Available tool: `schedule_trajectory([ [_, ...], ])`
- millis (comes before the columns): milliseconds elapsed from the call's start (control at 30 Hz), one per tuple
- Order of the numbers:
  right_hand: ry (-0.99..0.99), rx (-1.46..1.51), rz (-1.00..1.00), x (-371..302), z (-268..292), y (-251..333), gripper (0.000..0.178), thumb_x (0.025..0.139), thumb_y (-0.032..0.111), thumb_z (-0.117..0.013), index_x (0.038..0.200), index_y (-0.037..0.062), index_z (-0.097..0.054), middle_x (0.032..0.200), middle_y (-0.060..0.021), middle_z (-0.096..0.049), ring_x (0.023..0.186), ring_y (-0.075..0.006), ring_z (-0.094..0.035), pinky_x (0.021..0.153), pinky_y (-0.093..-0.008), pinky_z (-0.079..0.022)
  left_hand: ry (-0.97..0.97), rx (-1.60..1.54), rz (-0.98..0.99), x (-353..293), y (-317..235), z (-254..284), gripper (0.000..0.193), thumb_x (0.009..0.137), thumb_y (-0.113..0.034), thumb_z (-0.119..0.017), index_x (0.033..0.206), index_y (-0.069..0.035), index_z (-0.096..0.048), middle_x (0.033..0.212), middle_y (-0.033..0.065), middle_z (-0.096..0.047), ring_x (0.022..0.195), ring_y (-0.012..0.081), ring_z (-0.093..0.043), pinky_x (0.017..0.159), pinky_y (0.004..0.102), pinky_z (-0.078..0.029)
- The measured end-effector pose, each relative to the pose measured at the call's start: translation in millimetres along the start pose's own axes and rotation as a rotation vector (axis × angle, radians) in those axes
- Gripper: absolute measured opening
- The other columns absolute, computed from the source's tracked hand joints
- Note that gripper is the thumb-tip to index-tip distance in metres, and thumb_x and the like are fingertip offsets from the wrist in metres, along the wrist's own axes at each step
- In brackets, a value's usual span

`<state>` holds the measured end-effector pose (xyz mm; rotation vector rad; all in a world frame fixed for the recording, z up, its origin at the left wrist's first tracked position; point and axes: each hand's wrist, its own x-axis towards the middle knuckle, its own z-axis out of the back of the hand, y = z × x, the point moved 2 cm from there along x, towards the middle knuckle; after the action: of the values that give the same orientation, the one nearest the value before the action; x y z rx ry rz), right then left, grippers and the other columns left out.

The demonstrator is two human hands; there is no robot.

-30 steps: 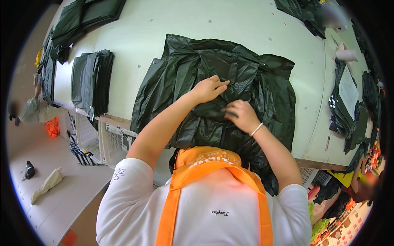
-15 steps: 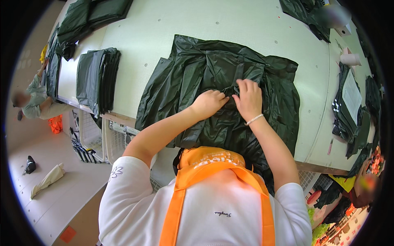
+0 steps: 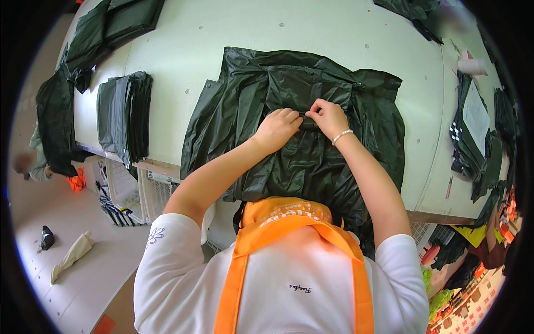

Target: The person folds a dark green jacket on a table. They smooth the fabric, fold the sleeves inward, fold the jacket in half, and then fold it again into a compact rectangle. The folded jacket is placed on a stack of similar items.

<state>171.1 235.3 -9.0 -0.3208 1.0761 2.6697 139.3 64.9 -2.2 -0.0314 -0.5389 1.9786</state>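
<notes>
A dark green, shiny waterproof garment (image 3: 245,111), rumpled and spread out, lies on the pale worktable (image 3: 211,33) in front of me, its near part hanging over the edge by my orange apron. My left hand (image 3: 280,128) rests over its middle, fingers curled and pinching a fold of the fabric. Close beside it, my right hand (image 3: 327,118), with a beaded bracelet at the wrist, pinches the same fold between thumb and fingertips. The fingertips of the two hands almost meet. Exactly what part of the garment sits between them is hidden.
A folded stack of dark green garments (image 3: 125,114) stands on the left, with more piled behind it. On the right lie dark garments under a white sheet (image 3: 476,117), near a pale cup (image 3: 471,67). White plastic crates (image 3: 123,186) stand below the table. Another person (image 3: 41,161) is at far left.
My right hand has shifted slightly left and its fingers have closed into a pinch. My left hand has moved slightly up. At far left, a dark garment now hangs in front of the other person.
</notes>
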Motion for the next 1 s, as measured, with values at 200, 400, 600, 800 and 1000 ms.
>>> schedule_trajectory([
  [200, -0.288, -0.132, 0.500, -27.6, 0.8, 15.7, 0.012, 0.077, 0.018, -0.068, 0.084, 0.0094, -0.064, 0.082, -0.0039, -0.058, 0.081, -0.0244, -0.056, 0.069, -0.0356, -0.045, 0.117, -0.445, 0.243, 11.7, 41.2, -2.5, 0.018, 0.075, -0.019, -0.069, 0.087, -0.005, -0.070, 0.084, 0.0099, -0.068, 0.077, 0.0259, -0.064, 0.069, 0.0333, -0.051],
  [400, -0.128, 0.079, 0.150, 11.3, 1.5, -0.2, 0.019, 0.078, 0.021, -0.068, 0.075, 0.0070, -0.057, 0.069, -0.0113, -0.058, 0.067, -0.0327, -0.058, 0.057, -0.0408, -0.046, -0.132, -0.050, 0.106, 28.2, 14.7, 11.2, 0.021, 0.073, -0.016, -0.069, 0.092, -0.007, -0.064, 0.095, 0.0077, -0.061, 0.090, 0.0274, -0.059, 0.077, 0.0363, -0.048],
  [600, -0.361, -0.269, 0.473, -4.3, 7.3, 14.9, 0.016, 0.074, 0.019, -0.070, 0.084, 0.0078, -0.066, 0.090, -0.0028, -0.058, 0.089, -0.0237, -0.054, 0.077, -0.0371, -0.043, -0.085, -0.096, 0.164, 19.6, 17.9, -5.6, 0.025, 0.073, -0.017, -0.070, 0.095, -0.004, -0.067, 0.095, 0.0080, -0.063, 0.091, 0.0263, -0.060, 0.077, 0.0347, -0.049],
  [800, -0.203, -0.088, 0.290, 15.8, 14.2, 2.0, 0.018, 0.076, 0.017, -0.068, 0.091, 0.0088, -0.065, 0.083, -0.0067, -0.063, 0.082, -0.0261, -0.059, 0.073, -0.0365, -0.046, 0.028, -0.280, 0.327, 55.0, 52.4, 9.0, 0.023, 0.073, -0.018, -0.071, 0.091, -0.004, -0.068, 0.088, 0.0097, -0.065, 0.086, 0.0272, -0.061, 0.073, 0.0347, -0.049],
  [1000, -0.426, -0.208, 0.413, 34.4, 21.6, 5.2, 0.017, 0.071, 0.016, -0.072, 0.079, 0.0063, -0.060, 0.086, -0.0064, -0.056, 0.087, -0.0269, -0.052, 0.073, -0.0394, -0.044, -0.005, -0.001, 0.128, 61.1, 36.3, 1.3, 0.025, 0.073, -0.021, -0.070, 0.091, -0.005, -0.067, 0.088, 0.0084, -0.063, 0.090, 0.0264, -0.059, 0.076, 0.0368, -0.049],
])
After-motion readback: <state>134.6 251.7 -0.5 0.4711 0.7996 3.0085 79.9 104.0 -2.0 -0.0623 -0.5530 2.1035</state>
